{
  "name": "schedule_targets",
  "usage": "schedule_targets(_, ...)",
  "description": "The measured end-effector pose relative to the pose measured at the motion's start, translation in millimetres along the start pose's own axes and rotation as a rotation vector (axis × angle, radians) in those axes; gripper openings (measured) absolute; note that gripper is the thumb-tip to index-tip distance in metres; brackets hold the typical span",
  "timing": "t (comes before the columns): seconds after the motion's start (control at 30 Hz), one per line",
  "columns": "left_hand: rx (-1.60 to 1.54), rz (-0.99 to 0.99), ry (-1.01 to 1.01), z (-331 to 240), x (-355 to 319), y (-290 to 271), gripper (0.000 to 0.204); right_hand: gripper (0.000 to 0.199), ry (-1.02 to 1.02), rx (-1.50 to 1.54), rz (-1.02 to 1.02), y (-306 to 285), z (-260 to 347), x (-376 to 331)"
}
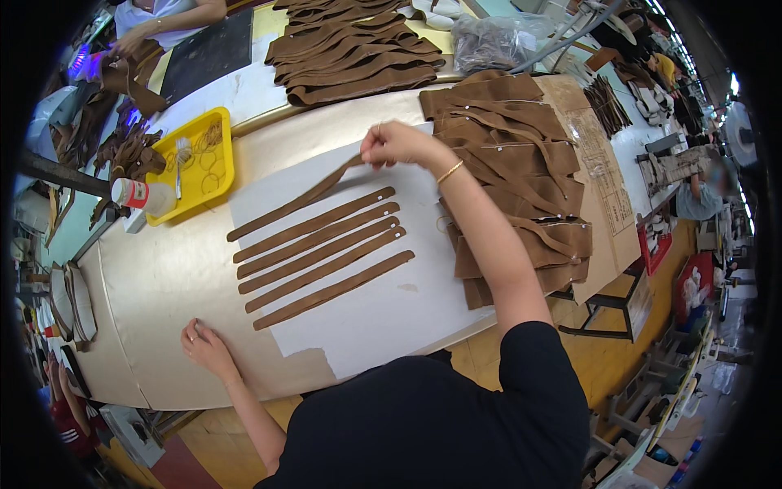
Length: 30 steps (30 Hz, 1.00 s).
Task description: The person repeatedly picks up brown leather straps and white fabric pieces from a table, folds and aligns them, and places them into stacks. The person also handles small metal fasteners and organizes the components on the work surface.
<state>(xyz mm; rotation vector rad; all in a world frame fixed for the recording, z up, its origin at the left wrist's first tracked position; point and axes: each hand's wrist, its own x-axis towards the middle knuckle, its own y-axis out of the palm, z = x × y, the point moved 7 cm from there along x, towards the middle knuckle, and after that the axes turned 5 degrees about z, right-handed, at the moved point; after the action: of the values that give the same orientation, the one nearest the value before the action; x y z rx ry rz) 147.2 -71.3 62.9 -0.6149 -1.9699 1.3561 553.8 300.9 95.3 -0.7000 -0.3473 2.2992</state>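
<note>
My right hand pinches the far right end of a brown strip, lifting that end while the other end lies on the grey sheet. Below it, several similar brown strips lie side by side, slanting up to the right, some with a small white tag at the right end. My left hand rests on the gold-coloured tabletop left of the sheet, its fingers curled in. Something small and dark shows at its fingertips, too small to name.
To the right, brown pieces are piled on cardboard. A yellow tray with rubber bands and a white jar stand at far left. More brown strips lie beyond the table, where a co-worker's hand handles brown material.
</note>
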Motion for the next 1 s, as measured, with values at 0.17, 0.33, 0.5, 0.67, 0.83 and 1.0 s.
schedule_targets(0.17, -0.001, 0.009, -0.001, 2.8, -0.3, 2.2, 0.028, 0.021, -0.139, 0.243, -0.085, -100.8, 60.2, -27.0)
schedule_targets(0.33, 0.032, 0.009, -0.011, 5.5, -1.3, 0.3, 0.029, 0.021, -0.294, 0.233, -0.304, -208.6, 107.7, -74.6)
schedule_targets(0.5, 0.020, 0.010, -0.001, 7.8, 0.6, 4.3, 0.029, 0.021, -0.283, 0.212, -0.746, -292.0, 112.8, -161.7)
schedule_targets(0.67, 0.059, -0.010, 0.005, 2.0, 0.0, 2.4, 0.027, 0.023, -0.320, 0.129, -1.114, -322.3, 9.9, -262.2)
schedule_targets(0.83, 0.083, 0.002, 0.002, 2.5, -0.3, 2.1, 0.027, 0.041, 0.091, 0.347, -1.122, -227.5, -131.5, -312.4)
schedule_targets(1.0, 0.077, 0.005, -0.005, 2.8, -4.0, -3.4, 0.028, 0.042, 0.421, 0.036, -1.089, -158.9, -194.8, -327.0)
